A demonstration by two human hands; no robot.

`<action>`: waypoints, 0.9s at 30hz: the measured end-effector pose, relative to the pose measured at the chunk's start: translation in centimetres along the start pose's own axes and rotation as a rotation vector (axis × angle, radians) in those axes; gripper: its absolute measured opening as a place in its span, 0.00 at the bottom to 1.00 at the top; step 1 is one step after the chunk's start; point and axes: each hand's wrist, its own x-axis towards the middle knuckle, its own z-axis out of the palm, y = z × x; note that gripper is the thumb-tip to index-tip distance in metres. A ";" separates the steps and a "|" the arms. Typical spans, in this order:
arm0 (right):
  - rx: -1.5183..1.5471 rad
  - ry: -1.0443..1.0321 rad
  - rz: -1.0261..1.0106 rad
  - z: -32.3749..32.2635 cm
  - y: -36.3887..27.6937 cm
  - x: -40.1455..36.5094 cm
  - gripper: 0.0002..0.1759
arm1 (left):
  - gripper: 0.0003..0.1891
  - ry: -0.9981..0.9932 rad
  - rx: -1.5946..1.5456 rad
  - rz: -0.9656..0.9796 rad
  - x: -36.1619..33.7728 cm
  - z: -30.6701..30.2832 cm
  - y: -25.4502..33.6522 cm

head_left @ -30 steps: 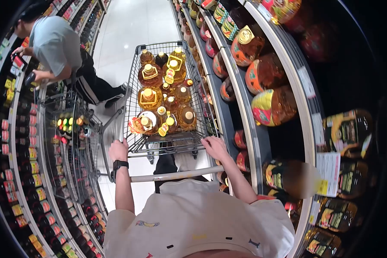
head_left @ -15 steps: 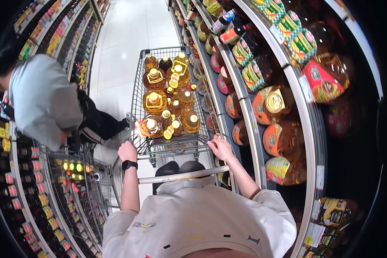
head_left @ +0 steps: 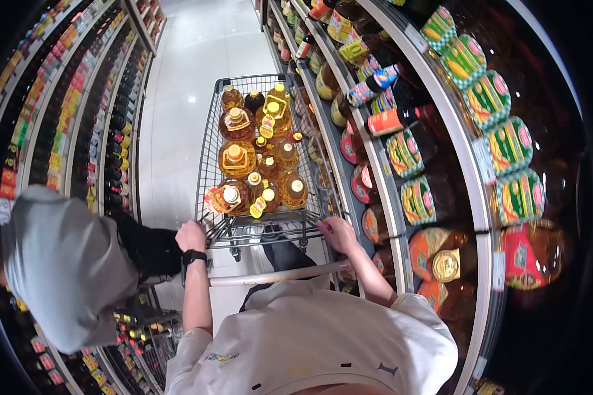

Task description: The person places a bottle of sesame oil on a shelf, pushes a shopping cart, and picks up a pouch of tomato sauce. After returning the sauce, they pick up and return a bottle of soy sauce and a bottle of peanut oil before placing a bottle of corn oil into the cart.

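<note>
A white shirt (head_left: 310,342) is seen nearest the camera, with both bare arms stretched forward from it. A pale handle bar (head_left: 277,274) is crossed by the forearms and is not held by either hand. A black watch (head_left: 194,256) is worn on the left wrist.

Just beyond the bar, the left hand (head_left: 191,235) is curled over the rear left corner of the shopping cart (head_left: 207,151), its fingers closed on the wire rim. The right hand (head_left: 338,234) is laid on the rear right corner of the same rim, with the fingers bent down over the wire; how tightly it is closed cannot be told.

The cart is set straight ahead in the aisle, close against the shelving on the right. Its basket is packed with oil bottles (head_left: 236,160), amber in colour and yellow-capped, stood upright and touching one another, with small ones wedged between the large.

At the left, level with the hands, a person in a grey shirt (head_left: 66,270) is seen bent over, just beside the cart's rear corner.

Along the right, curved shelves (head_left: 382,164) are filled with jars and bottles; jars with green checked lids (head_left: 487,99) are ranged on the upper tier. On the left, shelves of dark bottles (head_left: 79,105) are lined up. Between them, a glossy white floor (head_left: 184,85) is seen running into the distance.
</note>
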 end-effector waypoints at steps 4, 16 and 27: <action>-0.020 -0.062 0.040 -0.8 -1.4 8.2 0.20 | 0.18 -0.021 -0.034 -0.035 7.3 -0.6 1.4; -0.037 -0.095 -0.141 -4.0 -0.4 29.1 0.16 | 0.25 -0.245 -0.209 -0.028 36.6 -4.5 9.4; -0.089 -0.031 -0.202 -6.6 -1.2 46.6 0.12 | 0.28 0.055 -0.751 0.468 86.9 -3.0 38.8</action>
